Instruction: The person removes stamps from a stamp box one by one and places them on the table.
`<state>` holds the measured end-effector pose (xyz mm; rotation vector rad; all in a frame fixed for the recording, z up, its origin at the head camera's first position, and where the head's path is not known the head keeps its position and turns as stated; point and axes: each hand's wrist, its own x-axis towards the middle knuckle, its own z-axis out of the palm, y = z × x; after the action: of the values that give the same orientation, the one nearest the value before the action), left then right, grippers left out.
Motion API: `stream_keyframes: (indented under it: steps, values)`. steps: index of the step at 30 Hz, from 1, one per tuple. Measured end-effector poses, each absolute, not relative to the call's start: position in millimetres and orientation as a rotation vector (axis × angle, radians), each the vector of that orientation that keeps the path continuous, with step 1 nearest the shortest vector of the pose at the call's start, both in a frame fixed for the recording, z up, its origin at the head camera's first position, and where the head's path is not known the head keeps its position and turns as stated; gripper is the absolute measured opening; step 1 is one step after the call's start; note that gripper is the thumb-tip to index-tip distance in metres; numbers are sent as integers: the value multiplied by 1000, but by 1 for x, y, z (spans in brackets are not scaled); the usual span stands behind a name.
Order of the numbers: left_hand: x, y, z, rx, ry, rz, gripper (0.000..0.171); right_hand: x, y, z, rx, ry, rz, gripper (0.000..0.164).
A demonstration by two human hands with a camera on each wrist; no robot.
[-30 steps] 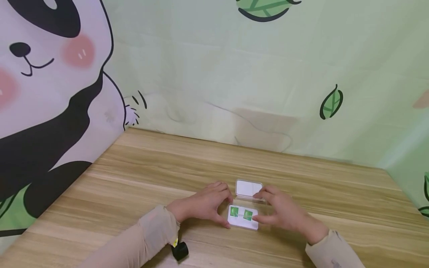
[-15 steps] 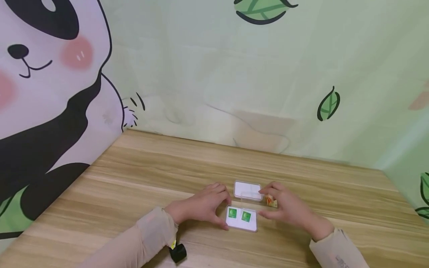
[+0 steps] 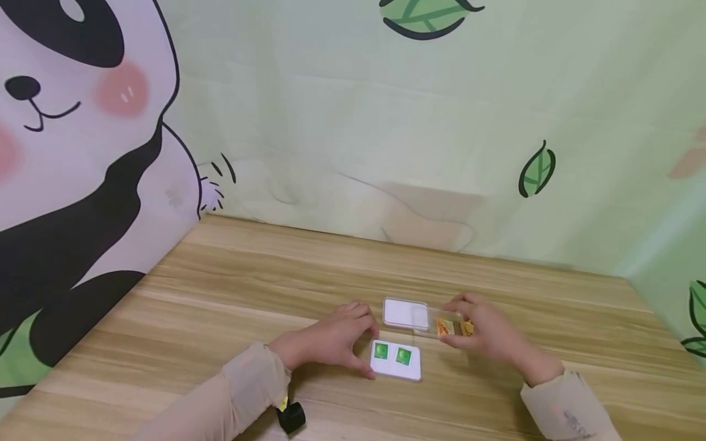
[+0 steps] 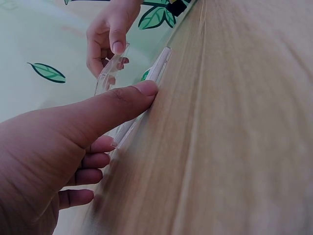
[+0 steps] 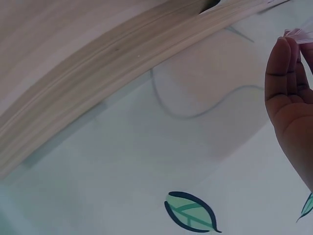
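Note:
A flat white case [image 3: 394,370] lies on the table with two small green squares [image 3: 404,356] side by side on it. At its left end my left hand [image 3: 333,338] grips it, thumb at the near corner and fingers at the far corner. My right hand [image 3: 491,331] pinches a clear plastic lid [image 3: 432,318] to the right, held raised above the table. In the left wrist view the lid [image 4: 103,82] hangs tilted beyond the case [image 4: 159,67]. Only a corner of the lid [image 5: 304,34] shows in the right wrist view.
Behind the white case sits a second flat white case [image 3: 397,312] with a clear rim, partly overlapped by the lid. Small orange and yellow pieces [image 3: 445,326] show through the lid by the right fingers. A black cylinder [image 3: 291,418] is beside the left cuff.
My right hand has drawn away from the white case to the right, bringing the clear lid along. The orange pieces have come into sight. My left hand keeps its hold.

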<state>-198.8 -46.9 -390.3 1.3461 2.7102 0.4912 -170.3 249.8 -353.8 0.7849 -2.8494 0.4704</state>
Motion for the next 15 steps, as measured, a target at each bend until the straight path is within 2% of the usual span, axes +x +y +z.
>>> stream_keyframes:
  steps: [15]
  values:
    - [-198, -49, -390, 1369, 2722, 499, 59, -180, 268, -354, 744, -2842, 539, 48]
